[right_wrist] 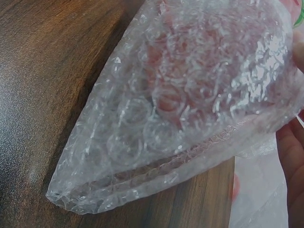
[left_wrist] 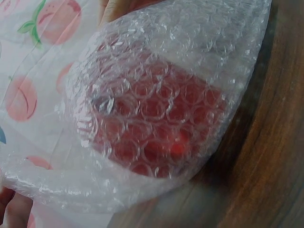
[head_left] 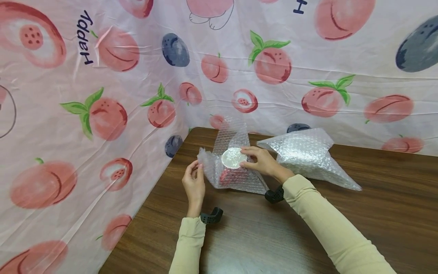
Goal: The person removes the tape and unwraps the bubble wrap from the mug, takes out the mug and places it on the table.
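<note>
Bubble wrap (head_left: 251, 183) lies round a red, pale-topped item (head_left: 234, 159) on the desk (head_left: 239, 236); the bubbles blur the item's side past making out; the left hand (head_left: 194, 184) pinches the wrap's left edge; the right hand (head_left: 261, 161) has a thumb-and-finger grip on the item's top; I can't tell whether the second bubble-wrap piece (head_left: 308, 152), partly behind the right wrist, holds anything.

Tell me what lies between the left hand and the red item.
Bubble wrap: the head view shows it spanning from the left hand to the red item.
</note>
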Demonstrator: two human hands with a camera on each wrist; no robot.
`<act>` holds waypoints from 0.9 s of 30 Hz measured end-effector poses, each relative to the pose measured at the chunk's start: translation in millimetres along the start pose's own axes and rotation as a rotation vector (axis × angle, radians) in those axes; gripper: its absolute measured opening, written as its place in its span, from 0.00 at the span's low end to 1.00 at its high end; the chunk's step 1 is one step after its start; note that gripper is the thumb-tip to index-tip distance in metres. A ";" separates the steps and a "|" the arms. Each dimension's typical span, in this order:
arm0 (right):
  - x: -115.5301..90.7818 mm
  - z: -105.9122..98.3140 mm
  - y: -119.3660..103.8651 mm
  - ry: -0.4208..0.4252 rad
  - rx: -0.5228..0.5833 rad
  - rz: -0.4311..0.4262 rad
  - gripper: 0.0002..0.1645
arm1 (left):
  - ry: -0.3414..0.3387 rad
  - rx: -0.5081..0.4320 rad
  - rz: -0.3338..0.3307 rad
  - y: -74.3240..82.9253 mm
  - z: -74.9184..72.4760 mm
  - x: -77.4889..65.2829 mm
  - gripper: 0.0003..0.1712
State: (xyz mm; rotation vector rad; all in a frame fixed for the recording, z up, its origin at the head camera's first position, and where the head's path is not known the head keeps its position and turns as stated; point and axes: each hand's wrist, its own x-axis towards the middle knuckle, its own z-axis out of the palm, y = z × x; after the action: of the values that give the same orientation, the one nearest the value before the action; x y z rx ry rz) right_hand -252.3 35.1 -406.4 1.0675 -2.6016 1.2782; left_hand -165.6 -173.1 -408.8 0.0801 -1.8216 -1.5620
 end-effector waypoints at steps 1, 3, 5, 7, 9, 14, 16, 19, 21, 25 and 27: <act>0.1 0.0 0.4 0.000 0.001 0.004 0.29 | 0.006 0.006 0.002 -1.0 -0.8 0.1 0.11; 0.5 0.2 0.7 -0.003 0.001 0.005 0.29 | 0.019 0.012 -0.001 -2.4 -2.4 0.3 0.11; 0.6 0.2 1.0 -0.004 -0.002 0.001 0.29 | 0.029 0.011 -0.006 -3.5 -4.0 0.3 0.10; 0.5 0.2 0.8 -0.006 0.000 0.000 0.29 | 0.038 0.003 -0.015 -4.4 -5.5 0.3 0.10; 0.1 -0.2 0.2 -0.008 0.004 -0.001 0.29 | 0.044 -0.009 -0.029 -5.6 -7.1 -0.2 0.10; -0.7 -0.6 -0.5 0.002 0.007 -0.012 0.28 | 0.056 -0.028 -0.082 -8.2 -11.2 -0.9 0.11; -0.4 -0.2 0.1 0.005 0.007 -0.020 0.28 | 0.062 -0.027 -0.107 -8.9 -13.2 -1.0 0.11; 0.0 0.5 1.5 0.007 0.007 -0.027 0.28 | 0.071 -0.026 -0.143 -11.6 -16.2 -1.6 0.11; 0.0 0.8 1.7 0.008 0.010 -0.027 0.28 | 0.075 -0.020 -0.155 -14.5 -18.1 -2.3 0.11; -0.6 0.8 1.4 0.009 0.021 -0.024 0.28 | 0.081 -0.026 -0.196 -28.8 -22.6 -2.5 0.12; -1.0 0.8 1.3 0.009 0.028 -0.019 0.28 | 0.086 -0.019 -0.221 -35.8 -24.9 -2.6 0.12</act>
State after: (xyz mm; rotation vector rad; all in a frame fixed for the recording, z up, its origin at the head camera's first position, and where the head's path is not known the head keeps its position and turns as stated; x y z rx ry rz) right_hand -252.2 35.6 -408.1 1.0859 -2.5681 1.3163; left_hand -164.1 -202.0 -441.5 0.3448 -1.7774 -1.6993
